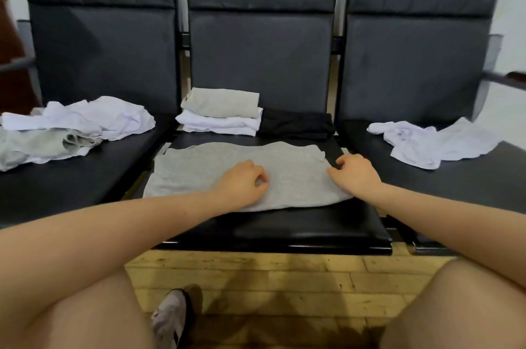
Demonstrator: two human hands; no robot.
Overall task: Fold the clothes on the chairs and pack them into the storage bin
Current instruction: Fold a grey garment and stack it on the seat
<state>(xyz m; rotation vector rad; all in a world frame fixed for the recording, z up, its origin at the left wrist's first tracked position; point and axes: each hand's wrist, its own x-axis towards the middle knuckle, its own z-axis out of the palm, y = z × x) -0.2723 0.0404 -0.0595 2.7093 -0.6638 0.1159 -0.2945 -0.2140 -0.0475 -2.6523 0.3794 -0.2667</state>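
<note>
Hands on grey shirt (pixel 227 169), mid seat: L hand (pixel 244 182) fingers curled pinching cloth, R hand (pixel 355 175) gripping edge.

Both forearms reach forward, palms down; the left hand (pixel 242 182) has curled fingers, and the right hand (pixel 354 175) likewise.

Soft even indoor light, faint sheen on the near seat edge (pixel 284 230), dim shadow on the floor (pixel 256 286), wide-angle bending at edges, slight overall blur
</note>
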